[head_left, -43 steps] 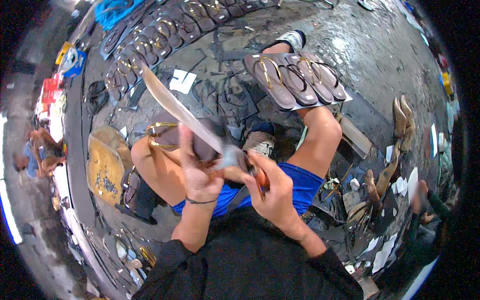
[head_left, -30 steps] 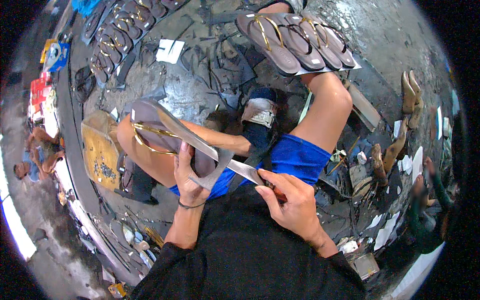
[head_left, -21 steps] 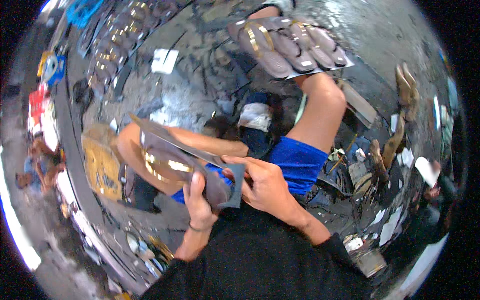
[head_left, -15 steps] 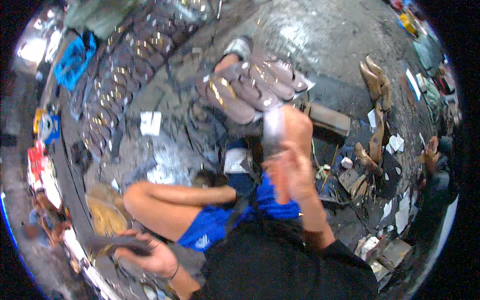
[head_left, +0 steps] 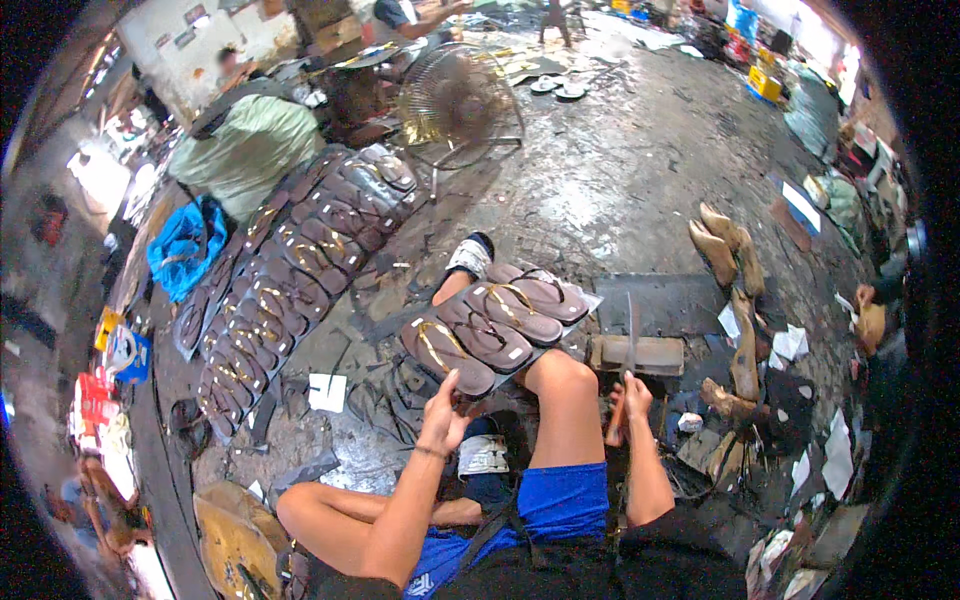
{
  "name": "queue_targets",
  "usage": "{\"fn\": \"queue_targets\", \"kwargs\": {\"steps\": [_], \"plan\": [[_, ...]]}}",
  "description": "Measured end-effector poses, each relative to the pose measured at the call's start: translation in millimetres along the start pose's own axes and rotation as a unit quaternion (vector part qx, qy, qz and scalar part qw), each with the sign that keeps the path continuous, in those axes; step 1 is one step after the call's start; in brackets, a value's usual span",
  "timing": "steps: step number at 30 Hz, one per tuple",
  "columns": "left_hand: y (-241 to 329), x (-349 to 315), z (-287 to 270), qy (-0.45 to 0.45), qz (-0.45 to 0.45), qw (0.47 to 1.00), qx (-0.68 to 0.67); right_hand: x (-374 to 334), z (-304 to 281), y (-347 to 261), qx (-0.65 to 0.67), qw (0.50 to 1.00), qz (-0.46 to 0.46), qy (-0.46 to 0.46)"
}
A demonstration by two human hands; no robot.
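Observation:
My left hand (head_left: pixel 443 418) pinches the heel end of a brown flip-flop (head_left: pixel 452 362) with gold-coloured straps, thumb on top and fingers partly hidden below. That flip-flop is the nearest in a row of several brown flip-flops (head_left: pixel 533 318) laid across my raised leg. To the right, beside my knee, my right hand (head_left: pixel 632 398) is closed round a knife (head_left: pixel 630 335). Its long thin blade points away from me, over a wooden block (head_left: pixel 645 355); a brownish handle shows below the fingers.
Several rows of finished-looking flip-flops (head_left: pixel 280 290) cover the floor at left, near a blue bag (head_left: pixel 188 245) and a pale green sack (head_left: pixel 245 150). A standing fan (head_left: pixel 460 100) is farther back. Wooden shoe lasts (head_left: pixel 735 245) and scraps lie at right; a yellowish block (head_left: pixel 238 535) is at lower left.
My left hand has moved from the lower left, where it held a dark sole-like piece, to the flip-flop row. My right hand has lowered and moved right with the knife. The view has tilted upward.

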State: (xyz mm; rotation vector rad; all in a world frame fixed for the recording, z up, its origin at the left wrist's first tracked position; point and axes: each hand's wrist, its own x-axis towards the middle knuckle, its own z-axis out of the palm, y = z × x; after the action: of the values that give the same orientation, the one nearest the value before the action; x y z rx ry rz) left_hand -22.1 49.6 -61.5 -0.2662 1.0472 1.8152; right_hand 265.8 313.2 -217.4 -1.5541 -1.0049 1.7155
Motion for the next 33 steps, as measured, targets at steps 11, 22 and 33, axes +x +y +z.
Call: {"fn": "queue_targets", "kwargs": {"steps": [11, 22, 33], "plan": [[-24, 52, 34, 0.014, 0.087, 0.994, 0.069, -5, -119, -25, -0.536, 0.713, -0.379, 0.247], [-2, 1, -44, 0.061, 0.06, 0.996, 0.012, -120, -37, 15, -0.468, 0.779, -0.412, 0.061], [24, 8, -34, 0.04, 0.059, 0.995, 0.072, -105, -49, 31, -0.332, 0.877, -0.346, 0.036]]}}
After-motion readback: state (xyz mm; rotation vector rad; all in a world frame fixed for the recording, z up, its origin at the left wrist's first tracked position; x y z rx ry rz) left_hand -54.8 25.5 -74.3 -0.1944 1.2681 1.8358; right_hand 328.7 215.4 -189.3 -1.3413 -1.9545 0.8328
